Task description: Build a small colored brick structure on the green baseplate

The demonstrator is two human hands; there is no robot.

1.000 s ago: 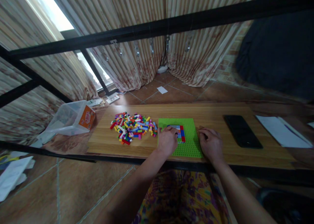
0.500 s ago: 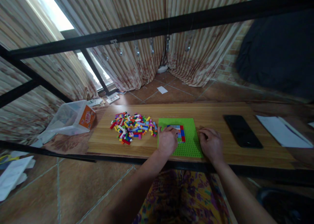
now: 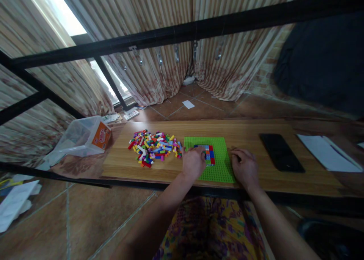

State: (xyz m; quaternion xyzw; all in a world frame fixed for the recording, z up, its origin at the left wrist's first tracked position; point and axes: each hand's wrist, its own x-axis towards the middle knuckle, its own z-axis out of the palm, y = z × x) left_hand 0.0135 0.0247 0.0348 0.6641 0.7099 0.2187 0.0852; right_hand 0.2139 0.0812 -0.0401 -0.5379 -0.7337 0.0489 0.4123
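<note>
My left hand (image 3: 193, 163) is over the left part of a green studded baseplate (image 3: 218, 174), its fingers bent down onto a flat patch of toy bricks (image 3: 211, 155). Red, dark blue, light blue and orange pieces show in that patch; my fingers cover its left side. Whether a small brick is between those fingertips is hidden. By the baseplate's right edge, my right hand (image 3: 245, 166) rests on the wooden board with its fingers curled and thumb close to the index finger. What it holds, if anything, cannot be made out.
Left of the baseplate lies a heap of mixed loose bricks (image 3: 153, 148). A clear plastic box (image 3: 82, 138) with an orange label stands beyond the board's left end. To the right are a black phone (image 3: 281, 153) and white paper (image 3: 327, 152). A black metal bar (image 3: 182, 34) crosses behind.
My left hand has shifted slightly left over the bricks, and its fingers are posed a little differently. The right hand stays in place.
</note>
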